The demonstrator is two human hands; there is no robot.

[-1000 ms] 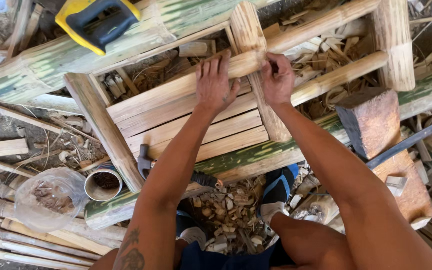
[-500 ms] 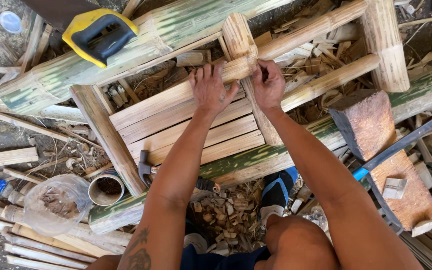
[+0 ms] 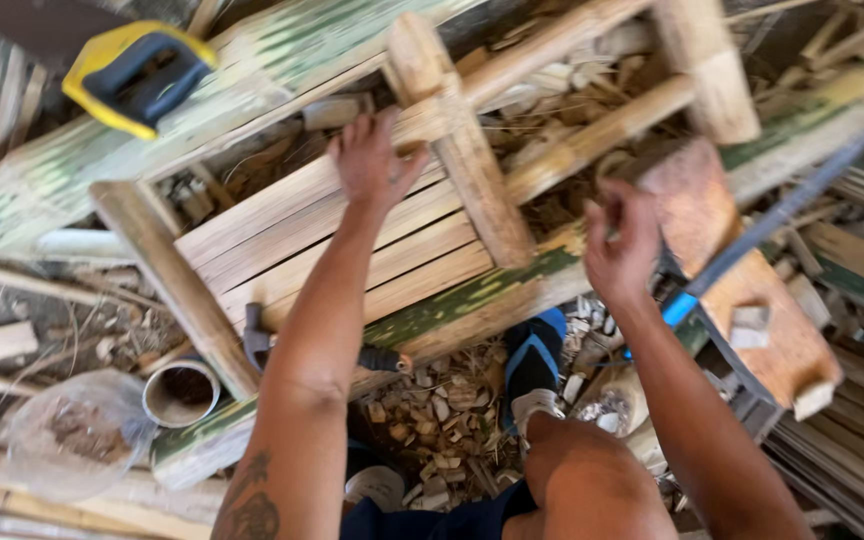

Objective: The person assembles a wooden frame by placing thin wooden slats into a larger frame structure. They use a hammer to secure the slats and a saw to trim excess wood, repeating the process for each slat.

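Observation:
A bamboo frame point(image 3: 182, 290) with flat slats point(image 3: 352, 250) lies across green bamboo poles in front of me. My left hand point(image 3: 377, 160) rests flat on the slats, fingers spread, touching the joint where a short bamboo post point(image 3: 472, 180) crosses a rail. My right hand point(image 3: 620, 240) is off the frame, blurred, with its fingers loosely bent and nothing in them. It hovers by the left edge of a reddish wooden block point(image 3: 752, 290). A long tool with a blue grip point(image 3: 680, 305) leans across that block.
A saw with a yellow and black handle point(image 3: 132, 75) lies at the upper left. A hammer point(image 3: 252, 335) sits under the frame. A cut bamboo tube point(image 3: 180, 392) and a plastic bag point(image 3: 67, 435) lie at the lower left. Wood chips point(image 3: 432, 420) and a blue sandal point(image 3: 537, 355) are by my knee.
My right hand has let go of the post joint and swung right and down to the wooden block. My left hand stays on the frame. The view has moved closer.

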